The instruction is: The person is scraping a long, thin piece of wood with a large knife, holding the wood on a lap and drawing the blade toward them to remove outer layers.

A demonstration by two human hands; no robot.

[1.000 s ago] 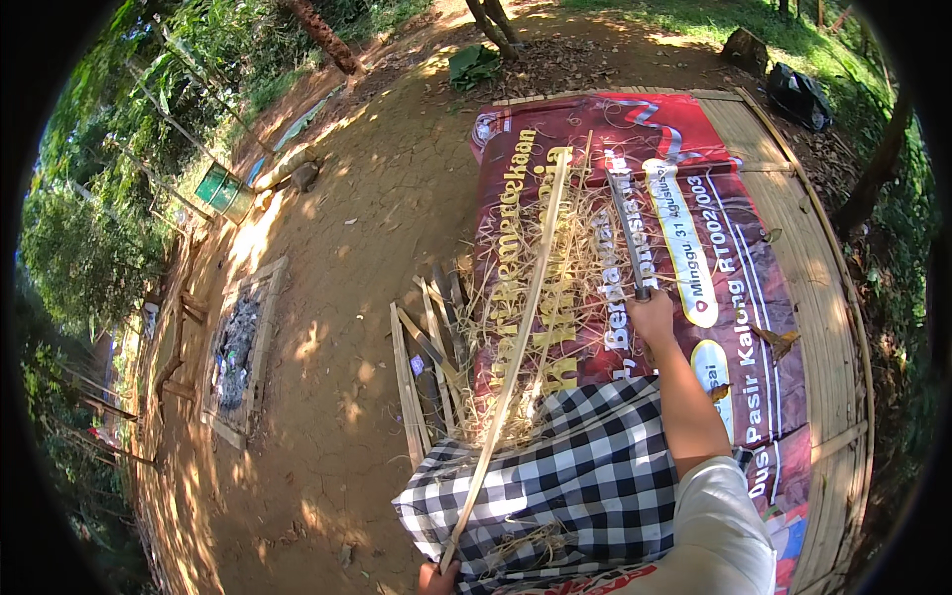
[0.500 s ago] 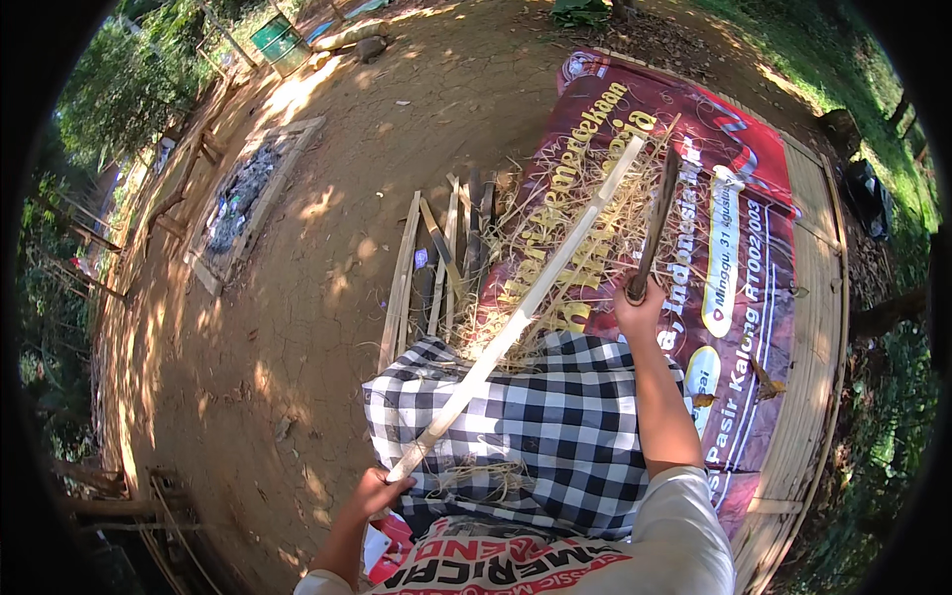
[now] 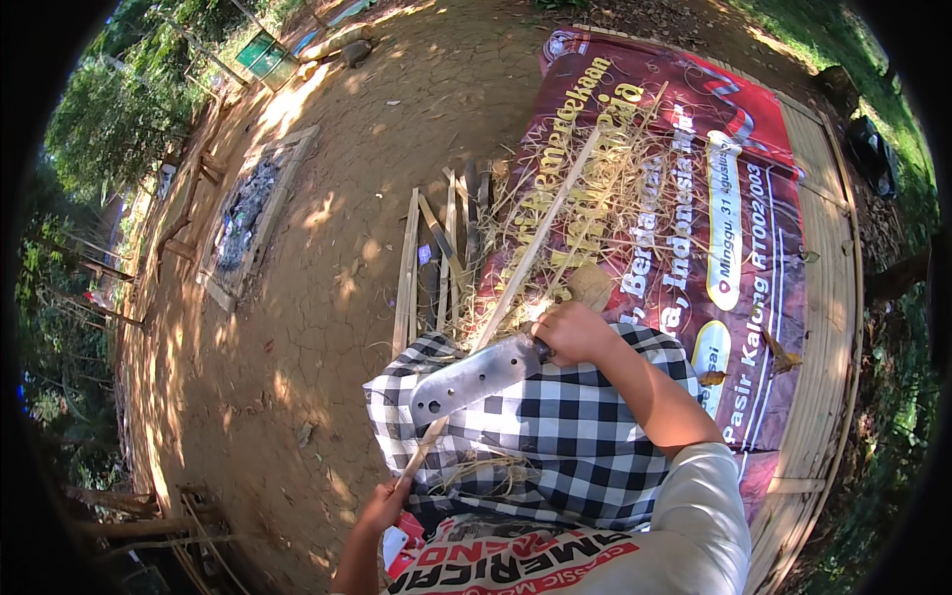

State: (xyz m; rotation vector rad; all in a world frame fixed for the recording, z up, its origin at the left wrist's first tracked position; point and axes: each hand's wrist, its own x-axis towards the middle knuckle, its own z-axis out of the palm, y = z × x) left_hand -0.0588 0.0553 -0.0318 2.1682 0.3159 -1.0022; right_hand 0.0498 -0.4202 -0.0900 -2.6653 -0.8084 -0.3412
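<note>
My left hand [image 3: 379, 508] is closed round the near end of a long pale bamboo strip [image 3: 543, 226]. The strip slants away from me over my lap, its far end above scattered shavings. In my right hand [image 3: 573, 333] is the handle of a broad cleaver [image 3: 476, 378] with several holes in its blade. The flat of the blade crosses the strip and hides part of it; whether the edge touches the wood I cannot tell. A black-and-white checked cloth [image 3: 555, 421] covers my lap, with a few thin shavings [image 3: 486, 474] on it.
A dark red printed banner [image 3: 659, 74] covers a bamboo platform [image 3: 828, 327] on the right, with curly shavings [image 3: 635, 198] strewn over it. Several bamboo strips [image 3: 407, 268] lie on the bare earth beside it. Farther left is a wood-framed ash pit [image 3: 243, 213]; a green drum [image 3: 266, 59] stands behind.
My right hand has come down and toward me, swinging the cleaver from upright beyond my lap to flat across the strip. The strip's far end now appears slightly farther left.
</note>
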